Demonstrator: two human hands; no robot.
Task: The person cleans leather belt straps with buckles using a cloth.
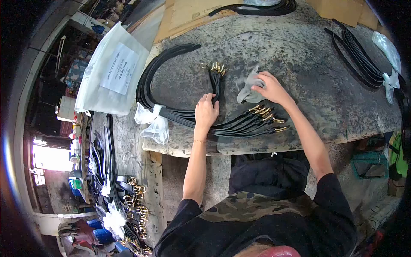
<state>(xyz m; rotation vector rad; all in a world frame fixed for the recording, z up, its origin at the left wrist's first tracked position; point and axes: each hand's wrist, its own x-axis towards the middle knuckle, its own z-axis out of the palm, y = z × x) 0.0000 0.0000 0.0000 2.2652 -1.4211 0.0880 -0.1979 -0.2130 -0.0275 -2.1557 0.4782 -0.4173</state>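
Observation:
My left hand [207, 112] is closed round a short stack of black belts [215, 85] whose gold buckles [218, 68] point away from me. Beneath it runs a long curved bundle of black belts [147, 81], tied at the left with clear plastic [156, 125]. More gold-tipped ends [265, 115] fan out to the right of that hand. My right hand [270, 88] pinches a crumpled grey cloth [250, 89] above the worktable [299, 60], just beyond the fanned ends.
A white bag with a paper label [120, 68] lies at the upper left. Other belt bundles rest at the top [274, 8] and right [357, 58]. Many buckled belts [109, 158] lie at the lower left. A green stool [370, 165] stands below the table's right edge.

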